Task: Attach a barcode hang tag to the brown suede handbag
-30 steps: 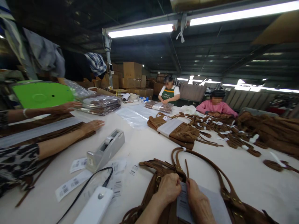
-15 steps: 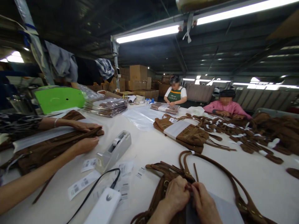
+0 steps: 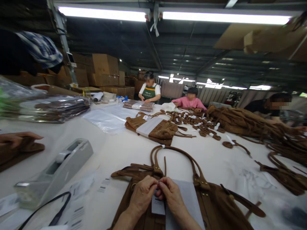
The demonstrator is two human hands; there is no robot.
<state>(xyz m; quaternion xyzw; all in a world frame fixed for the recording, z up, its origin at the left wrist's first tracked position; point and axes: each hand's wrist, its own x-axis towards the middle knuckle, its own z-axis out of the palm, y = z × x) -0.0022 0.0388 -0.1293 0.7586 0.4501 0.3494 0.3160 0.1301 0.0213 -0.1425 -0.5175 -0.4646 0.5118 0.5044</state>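
A brown handbag [image 3: 217, 204] lies in front of me with its two handles [image 3: 177, 149] raised and a white paper band [image 3: 192, 198] across its body. My left hand [image 3: 142, 195] and my right hand [image 3: 174, 196] meet fingertip to fingertip near the foot of a handle. Both are closed in a pinch at the top of a white tag [image 3: 158, 207], which hangs down over the bag. Whatever cord or loop lies between the fingertips is too small to make out.
A tape dispenser [image 3: 64, 166] and barcode labels [image 3: 78, 210] lie left. Beyond is another banded handbag [image 3: 153, 129], then plastic-wrapped bags [image 3: 55, 107]. Brown straps [image 3: 192, 118] and more brown bags [image 3: 235, 121] cover the right. A co-worker's hand [image 3: 14, 140] touches brown material; other people work around the table.
The view has swung right, bringing more of my bag and another person into sight. The white tag now shows below my fingertips. My hands stay together by the handle.
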